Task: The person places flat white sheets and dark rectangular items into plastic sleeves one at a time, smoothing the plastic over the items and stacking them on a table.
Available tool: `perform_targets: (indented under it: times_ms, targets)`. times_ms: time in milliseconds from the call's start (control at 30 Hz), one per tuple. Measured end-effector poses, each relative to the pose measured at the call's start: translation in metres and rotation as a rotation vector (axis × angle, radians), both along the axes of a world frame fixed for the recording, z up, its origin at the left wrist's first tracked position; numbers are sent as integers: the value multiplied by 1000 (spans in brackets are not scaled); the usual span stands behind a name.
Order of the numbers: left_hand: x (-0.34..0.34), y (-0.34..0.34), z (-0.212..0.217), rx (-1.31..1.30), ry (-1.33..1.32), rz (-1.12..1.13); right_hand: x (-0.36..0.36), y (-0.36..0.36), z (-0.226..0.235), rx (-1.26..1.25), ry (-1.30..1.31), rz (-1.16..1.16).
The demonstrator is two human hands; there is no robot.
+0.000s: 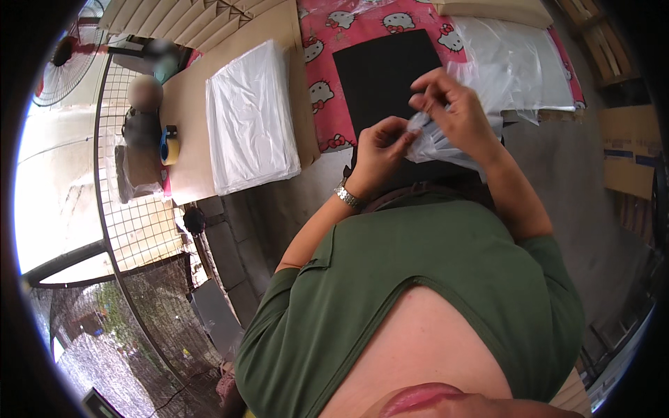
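Both hands meet just above the near edge of a black sheet (pixel 385 73) that lies on a pink cartoon-print cloth (pixel 327 90). The left hand (pixel 382 148) is closed, its thumb and fingers pinching one edge of a thin clear plastic bag (pixel 433 143). The right hand (pixel 451 104) is closed on the same bag from above, fingers curled over the upper part of it. The bag hangs crumpled between the two hands, held up off the table in front of the person's chest. A metal watch (pixel 348 196) sits on the left wrist. To the right of the hands, a loose pile of clear bags (pixel 519 66) lies on the cloth, near the right hand. To the left, well apart from the hands, a neat stack of white plastic sheets (pixel 249 118) rests on a brown cardboard surface (pixel 188 104), and a tape dispenser (pixel 169 145) stands at that surface's far left edge, beside a wire mesh fence (pixel 136 223)
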State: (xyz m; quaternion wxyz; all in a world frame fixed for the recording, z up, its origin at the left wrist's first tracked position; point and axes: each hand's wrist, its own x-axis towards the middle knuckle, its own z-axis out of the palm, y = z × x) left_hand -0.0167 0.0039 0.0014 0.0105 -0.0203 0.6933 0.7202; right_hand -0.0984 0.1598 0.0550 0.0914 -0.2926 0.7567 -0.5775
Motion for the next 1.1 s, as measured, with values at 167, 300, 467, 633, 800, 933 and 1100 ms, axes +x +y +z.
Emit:
perform_targets:
  times_ms: [167,300,467,633,800,933,1100]
  targets:
    - [10,-12,19,181,-2,254,17,-19,-21,-155,-208,75]
    - [21,-29,15,209,22,376,21,-29,-24,-54,-391,102]
    - [27,-39,23,231,95,455,15,-32,-15,8,-408,116]
    - [31,-39,17,318,86,279,6,-33,-23,-31,22,8]
    - [35,-39,7,289,-76,103,7,-28,-9,-465,-794,147]
    - [28,-45,31,654,-73,256,7,-11,-2,24,-831,543]
    - [38,-88,27,1041,-185,-53,-6,24,-21,-305,-619,805]
